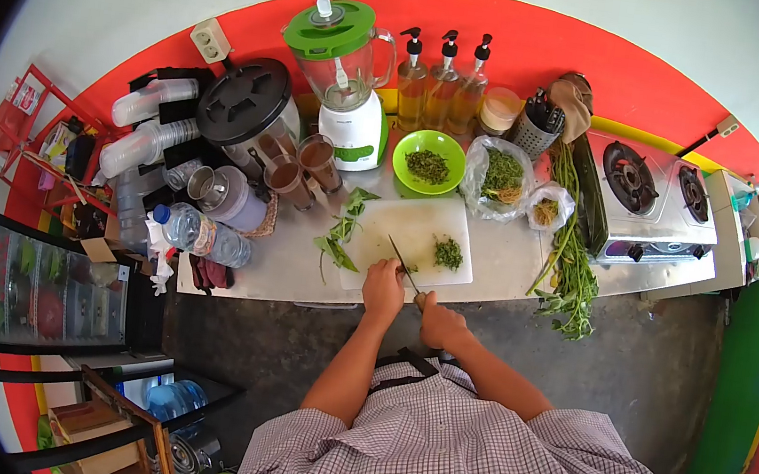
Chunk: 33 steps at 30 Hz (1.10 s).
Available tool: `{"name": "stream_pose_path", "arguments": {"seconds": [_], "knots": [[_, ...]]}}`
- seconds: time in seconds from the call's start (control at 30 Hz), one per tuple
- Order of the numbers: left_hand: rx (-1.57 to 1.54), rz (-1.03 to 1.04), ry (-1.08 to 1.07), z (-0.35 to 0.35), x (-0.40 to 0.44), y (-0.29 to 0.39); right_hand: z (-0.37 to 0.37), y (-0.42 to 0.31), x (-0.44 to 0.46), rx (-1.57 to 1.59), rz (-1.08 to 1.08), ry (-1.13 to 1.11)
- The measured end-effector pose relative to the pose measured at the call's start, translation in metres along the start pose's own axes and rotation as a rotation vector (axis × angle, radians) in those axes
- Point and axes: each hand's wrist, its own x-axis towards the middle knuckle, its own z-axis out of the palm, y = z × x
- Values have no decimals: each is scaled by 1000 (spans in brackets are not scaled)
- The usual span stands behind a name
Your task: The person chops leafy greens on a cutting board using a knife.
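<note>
My right hand (442,325) is wrapped round the handle of a kitchen knife (403,257), whose blade points up and left over the white cutting board (411,215). My left hand (384,287) rests at the board's near edge, left of the blade, its fingers curled together. What lies under those fingers is hidden, though a few green bits show beside them. A small heap of chopped green leaves (447,253) sits on the board's right side. Uncut leafy stems (342,231) lie across its left edge.
Behind the board stands a green bowl (453,155) of chopped greens, beside a bag of herbs (488,198). A blender (352,134) and pump bottles (441,88) line the wall. Long stems (573,280) hang over the front edge near the gas stove (653,204). Cups (290,181) crowd the left.
</note>
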Motion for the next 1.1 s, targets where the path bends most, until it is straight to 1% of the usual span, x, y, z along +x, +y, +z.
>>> {"name": "stream_pose_path", "arguments": {"seconds": [0.13,0.2,0.23,0.3,0.4,0.43,0.5,0.53,0.6,0.7,0.83,0.9,1.03,1.1], "knots": [[10,30,25,-1,-8,1,14,3,6,-1,13,6],[15,123,105,1,-15,-3,14,1,10,-36,11,6],[19,127,108,3,-18,-6,11,1,8,-33,7,9],[12,148,128,5,-17,-8,0,0,8,-13,5,-90],[41,191,147,1,-12,-10,11,-2,2,-5,11,-33],[36,193,158,0,-9,-7,14,0,5,-14,11,-24],[41,107,100,-2,-9,-5,18,1,11,-15,-1,14],[36,101,99,-2,-8,-4,16,4,16,-16,-35,19],[34,34,-16,-1,-4,-4,0,2,15,-25,-16,-15],[36,12,-4,1,-2,-4,-3,-1,4,-20,-7,-25],[94,42,28,1,-4,-4,20,2,8,-10,-8,37],[80,79,97,3,-6,-4,16,5,13,-22,-14,2],[120,112,60,0,-11,-4,0,3,5,10,-13,-91],[99,102,28,-2,-12,-2,14,3,4,1,-35,-42]]}}
